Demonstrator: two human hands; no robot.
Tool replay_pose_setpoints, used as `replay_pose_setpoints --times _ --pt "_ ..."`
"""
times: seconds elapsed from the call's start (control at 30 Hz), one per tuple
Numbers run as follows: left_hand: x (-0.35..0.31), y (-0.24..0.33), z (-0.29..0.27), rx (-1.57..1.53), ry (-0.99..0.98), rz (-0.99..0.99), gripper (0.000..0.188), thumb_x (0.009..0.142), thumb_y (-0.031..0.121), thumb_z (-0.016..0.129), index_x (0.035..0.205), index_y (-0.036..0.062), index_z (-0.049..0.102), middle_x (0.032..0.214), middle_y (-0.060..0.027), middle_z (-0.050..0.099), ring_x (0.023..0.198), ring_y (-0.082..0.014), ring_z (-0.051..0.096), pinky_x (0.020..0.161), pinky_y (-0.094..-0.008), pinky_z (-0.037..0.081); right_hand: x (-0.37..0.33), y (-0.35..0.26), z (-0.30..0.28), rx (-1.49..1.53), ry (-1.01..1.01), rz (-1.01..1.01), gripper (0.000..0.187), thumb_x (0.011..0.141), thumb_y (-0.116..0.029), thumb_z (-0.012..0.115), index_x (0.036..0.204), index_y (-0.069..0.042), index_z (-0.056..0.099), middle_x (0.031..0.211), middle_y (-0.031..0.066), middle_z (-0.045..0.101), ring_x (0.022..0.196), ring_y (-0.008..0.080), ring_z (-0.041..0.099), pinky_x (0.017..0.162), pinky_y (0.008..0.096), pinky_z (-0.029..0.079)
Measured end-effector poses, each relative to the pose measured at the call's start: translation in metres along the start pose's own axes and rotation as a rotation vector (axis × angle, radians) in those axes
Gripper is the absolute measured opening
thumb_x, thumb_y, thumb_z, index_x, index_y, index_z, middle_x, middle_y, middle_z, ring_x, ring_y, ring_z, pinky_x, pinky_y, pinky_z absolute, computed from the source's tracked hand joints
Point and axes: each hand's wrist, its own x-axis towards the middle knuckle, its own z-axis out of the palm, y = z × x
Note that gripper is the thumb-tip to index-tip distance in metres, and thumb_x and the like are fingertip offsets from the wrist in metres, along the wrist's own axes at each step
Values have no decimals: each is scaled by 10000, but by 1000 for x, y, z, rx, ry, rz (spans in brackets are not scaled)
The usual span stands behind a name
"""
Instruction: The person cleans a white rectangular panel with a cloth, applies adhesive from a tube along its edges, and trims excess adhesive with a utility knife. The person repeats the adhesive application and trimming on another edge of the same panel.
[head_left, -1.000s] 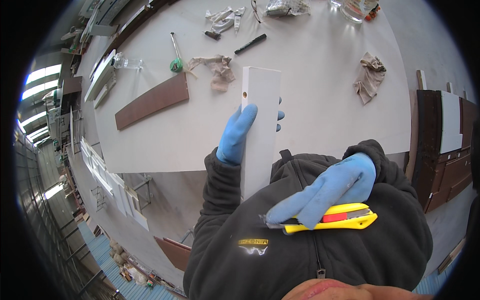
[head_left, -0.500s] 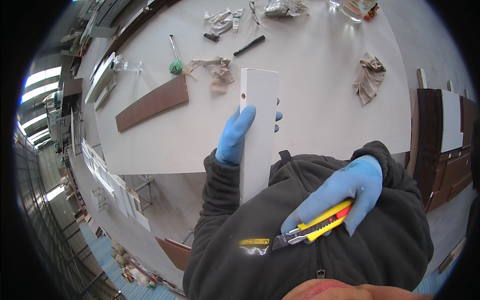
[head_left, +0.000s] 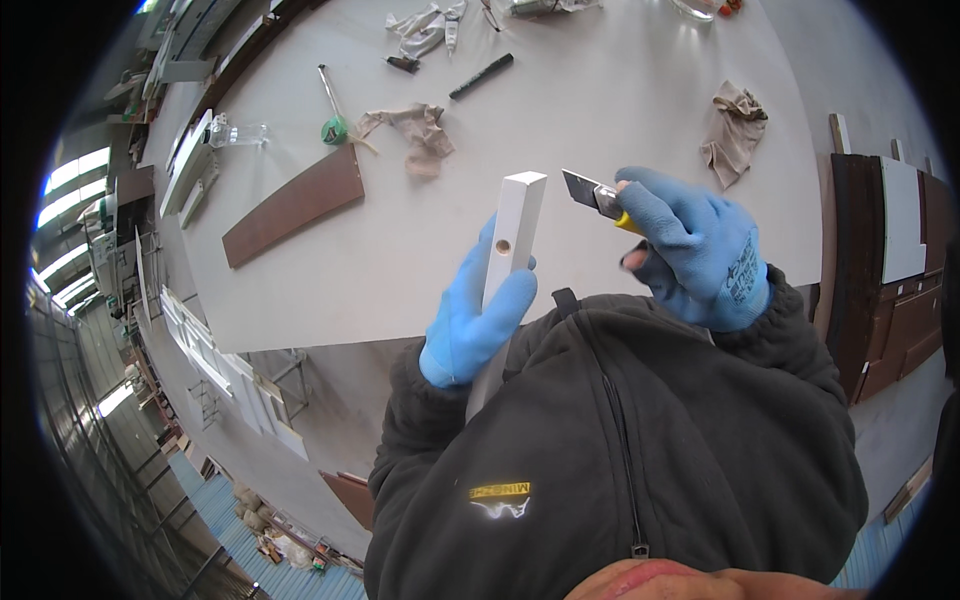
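A white board (head_left: 514,215) with a round hole near its end is gripped by my left hand (head_left: 478,305), in a blue glove. Its narrow edge faces up, and its lower part runs down beside my jacket. My right hand (head_left: 695,245), gloved in blue too, is closed around a yellow utility knife (head_left: 606,200). The knife's dark blade is out and points left toward the board's end, with a small gap between them. Fingertips show bare through the right glove. Most of the knife's handle is hidden in that hand.
On the pale table (head_left: 300,310) lie a brown board (head_left: 295,205), crumpled beige cloths (head_left: 735,130), a black marker (head_left: 481,77), a green-headed tool (head_left: 334,129) and a clear bottle (head_left: 238,132). Brown panels (head_left: 905,330) stand at the right.
My right hand has risen from in front of my jacket, bringing the knife beside the board's end. My left hand has turned the board so its holed edge faces up.
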Motion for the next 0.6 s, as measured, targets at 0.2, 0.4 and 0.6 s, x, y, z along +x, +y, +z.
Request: replay_pose_setpoints --times 0.2,0.4,0.6 --pt "-15 -6 14 -76 -23 -35 651 1004 243 599 1568 -14 399 1248 -127 623 1116 -198 592 1014 -365 479 0 -9 0 -104 -109 -50 416 901 -186 763 1305 -202 664 1158 63 658 746 218 658 610 365 534" --pt "-22 -4 15 -71 -12 -57 766 982 228 610 1644 -10 308 1282 -151 588 1155 -222 587 1033 -378 475 -5 -10 7 -145 -110 -70 365 945 -243 737 1303 -210 669 1164 54 654 744 200 641 601 361 529" --pt "-21 -2 17 -55 -13 -38 792 978 225 620 1656 -9 284 1242 -126 590 1126 -205 587 1016 -371 477 -1 -8 7 -172 -87 -61 432 881 -272 777 1281 -250 615 1081 26 649 744 189 673 604 338 564"
